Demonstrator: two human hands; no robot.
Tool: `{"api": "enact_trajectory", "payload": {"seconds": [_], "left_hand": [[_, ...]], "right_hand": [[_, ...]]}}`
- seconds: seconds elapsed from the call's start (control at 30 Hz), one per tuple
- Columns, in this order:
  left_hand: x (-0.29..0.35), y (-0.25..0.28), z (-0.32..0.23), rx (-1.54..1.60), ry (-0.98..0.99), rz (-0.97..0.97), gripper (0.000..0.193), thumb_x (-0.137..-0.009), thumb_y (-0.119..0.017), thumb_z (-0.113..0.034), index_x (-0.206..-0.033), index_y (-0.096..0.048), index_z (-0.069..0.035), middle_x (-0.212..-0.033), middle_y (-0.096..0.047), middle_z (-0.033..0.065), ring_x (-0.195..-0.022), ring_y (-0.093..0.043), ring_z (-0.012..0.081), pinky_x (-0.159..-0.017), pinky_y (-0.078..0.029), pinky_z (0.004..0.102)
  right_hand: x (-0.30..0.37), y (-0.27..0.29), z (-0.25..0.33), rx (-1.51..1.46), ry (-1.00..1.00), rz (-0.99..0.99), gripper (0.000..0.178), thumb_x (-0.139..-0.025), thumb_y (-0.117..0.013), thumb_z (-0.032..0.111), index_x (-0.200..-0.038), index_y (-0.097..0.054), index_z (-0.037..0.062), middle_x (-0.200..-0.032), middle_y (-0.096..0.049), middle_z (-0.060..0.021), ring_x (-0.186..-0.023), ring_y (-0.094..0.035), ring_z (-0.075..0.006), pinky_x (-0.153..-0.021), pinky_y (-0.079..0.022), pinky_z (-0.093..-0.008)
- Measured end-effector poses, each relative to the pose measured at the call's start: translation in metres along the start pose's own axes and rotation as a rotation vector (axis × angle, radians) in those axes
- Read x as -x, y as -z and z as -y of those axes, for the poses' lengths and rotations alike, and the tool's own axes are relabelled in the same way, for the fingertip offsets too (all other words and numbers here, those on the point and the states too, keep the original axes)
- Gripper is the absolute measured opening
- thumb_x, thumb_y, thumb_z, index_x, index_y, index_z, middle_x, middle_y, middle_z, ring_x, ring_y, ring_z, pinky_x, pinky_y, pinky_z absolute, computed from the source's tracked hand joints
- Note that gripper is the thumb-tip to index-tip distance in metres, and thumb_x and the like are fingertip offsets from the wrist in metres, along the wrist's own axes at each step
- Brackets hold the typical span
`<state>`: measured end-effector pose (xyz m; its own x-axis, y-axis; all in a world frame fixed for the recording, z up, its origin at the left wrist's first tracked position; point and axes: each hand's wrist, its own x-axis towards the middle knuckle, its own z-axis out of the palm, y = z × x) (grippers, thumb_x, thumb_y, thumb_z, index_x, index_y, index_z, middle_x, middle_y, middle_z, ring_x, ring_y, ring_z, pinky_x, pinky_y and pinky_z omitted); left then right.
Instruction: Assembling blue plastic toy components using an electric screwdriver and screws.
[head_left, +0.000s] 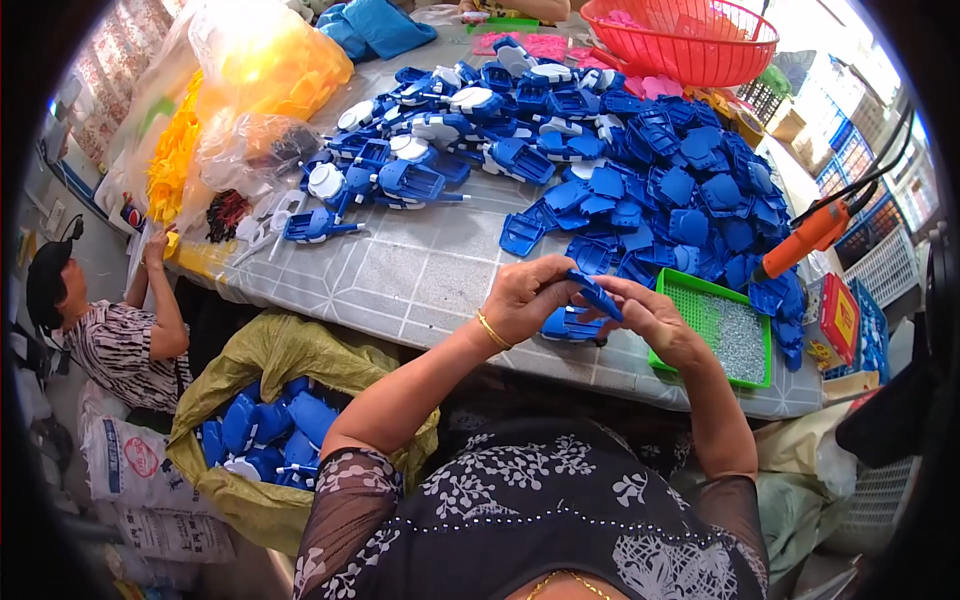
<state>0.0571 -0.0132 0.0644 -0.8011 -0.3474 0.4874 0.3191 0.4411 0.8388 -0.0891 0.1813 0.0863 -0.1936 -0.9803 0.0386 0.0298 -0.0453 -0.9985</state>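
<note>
In front of my chest, above the table's near edge, both hands pinch one flat blue plastic cover [596, 296]. My left hand [530, 298] grips its left side, with a gold bracelet at the wrist. My right hand [655, 318] has thumb and fingers closed on its right side. Just below them, another blue plastic housing [572, 324] lies at the table edge, partly hidden. To the right of my right hand sits a green tray [664, 352] of small silvery metal pieces. Loose blue covers [690, 228] are heaped behind it.
An orange power screwdriver [805, 242] hangs at right. Blue and white assemblies [410, 180] are piled farther back, near a red basket [690, 62] and bags of yellow parts [285, 70]. A sack [250, 352] of blue parts stands lower left. Another person [120, 325] works at left.
</note>
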Motion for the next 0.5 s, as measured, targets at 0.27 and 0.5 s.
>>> {"api": "enact_trajectory", "payload": {"seconds": [0.27, 0.5], "left_hand": [[0.009, -0.012, 0.014, -0.037, 0.005, 0.035, 0.020, -0.094, -0.075, -0.013, -0.111, -0.070, -0.004, -0.087, -0.074, 0.0066, -0.075, -0.070, 0.0132, -0.066, -0.054, 0.0278], [0.023, 0.011, 0.043, -0.598, -0.156, 0.281, 0.089, -0.078, -0.084, -0.051, -0.144, -0.051, -0.001, -0.139, -0.058, 0.0186, -0.129, -0.055, 0.0383, -0.108, -0.042, 0.0471]], "right_hand": [[0.011, -0.002, -0.010, 0.018, 0.038, -0.083, 0.059, -0.100, -0.071, 0.038, -0.147, -0.056, 0.0047, -0.136, -0.062, -0.0105, -0.118, -0.062, -0.0180, -0.094, -0.053, -0.0329], [0.019, 0.018, -0.013, 0.635, 0.118, -0.413, 0.050, -0.095, -0.076, 0.028, -0.137, -0.063, 0.0053, -0.125, -0.066, -0.0095, -0.107, -0.061, -0.0191, -0.089, -0.049, -0.0316]]}}
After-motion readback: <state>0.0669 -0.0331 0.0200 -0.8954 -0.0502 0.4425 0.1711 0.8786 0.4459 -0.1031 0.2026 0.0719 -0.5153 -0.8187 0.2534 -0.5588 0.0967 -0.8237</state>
